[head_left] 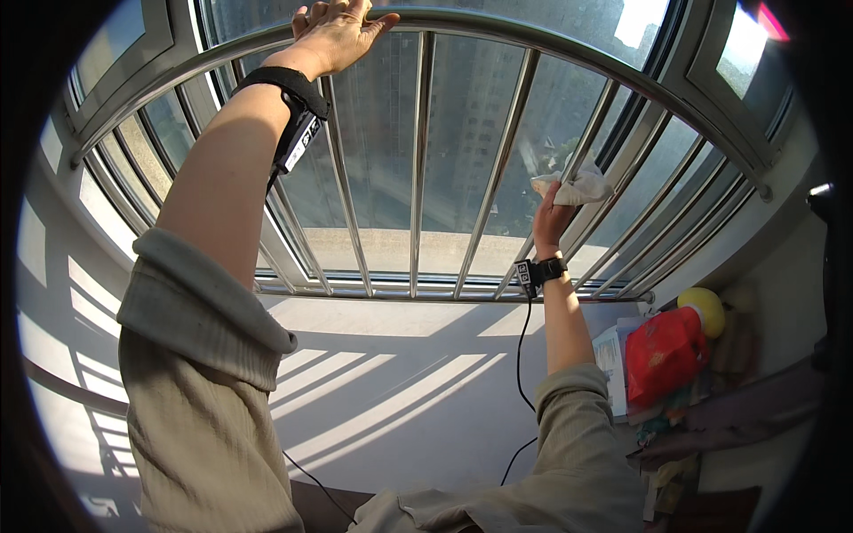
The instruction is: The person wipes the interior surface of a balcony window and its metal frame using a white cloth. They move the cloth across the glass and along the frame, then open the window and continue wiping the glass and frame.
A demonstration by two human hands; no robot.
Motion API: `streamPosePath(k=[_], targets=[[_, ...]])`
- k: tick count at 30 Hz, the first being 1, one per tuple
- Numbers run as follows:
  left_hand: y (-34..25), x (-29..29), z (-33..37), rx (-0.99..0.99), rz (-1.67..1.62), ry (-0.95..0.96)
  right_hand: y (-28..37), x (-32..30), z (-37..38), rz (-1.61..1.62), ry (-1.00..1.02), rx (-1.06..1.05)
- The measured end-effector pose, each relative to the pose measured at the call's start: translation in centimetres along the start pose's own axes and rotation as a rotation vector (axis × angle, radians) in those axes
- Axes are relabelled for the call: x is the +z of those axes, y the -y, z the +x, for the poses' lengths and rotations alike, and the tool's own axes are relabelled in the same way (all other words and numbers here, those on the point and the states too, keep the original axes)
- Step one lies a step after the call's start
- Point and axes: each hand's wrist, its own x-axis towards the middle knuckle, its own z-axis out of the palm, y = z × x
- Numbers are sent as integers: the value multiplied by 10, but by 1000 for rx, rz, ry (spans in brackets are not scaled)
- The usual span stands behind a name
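Observation:
At the top of the head view my left hand [332,37] is closed over the curved metal handrail [480,21], its thumb lying along the rail. Lower down on the right, my right hand [553,215] grips a crumpled white cloth [585,184]. That cloth is against one of the upright metal bars [590,133] of the railing, and it partly hides my fingers. Each wrist wears a black strap with a small device; the left device [302,133] and the right device [526,274] both carry printed tags.
Behind the bars stands a window [378,160] with buildings beyond. A white ledge [391,373] striped by sunlight lies below. At right are a red bag [666,355], a yellow round object [702,311] and papers [610,364]. Black cables [521,355] hang near my right arm.

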Motion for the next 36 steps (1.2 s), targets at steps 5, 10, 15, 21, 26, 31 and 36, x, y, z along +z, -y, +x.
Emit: streamPosePath(k=[5, 10, 15, 21, 26, 31, 36], targets=[[-9, -9, -4, -71, -9, 190, -39, -68, -242, -202, 504, 988], [-15, -21, -8, -69, -76, 227, -5, -71, -238, -28, 284, 992], [-17, -27, -6, -95, -154, 266, 99, -1, -29, 677, 174, 644], [-15, -27, -8, -95, -137, 267, 208, 70, 127, 203, 70, 162], [-11, -17, -7, -71, -49, 223, 162, 82, 55, -243, 61, 56], [3, -7, -8, 47, 88, 119, 81, 74, -115, -139, 159, 112], [14, -6, -12, 156, 46, 21, 13, 39, -308, -239, 595, 315]])
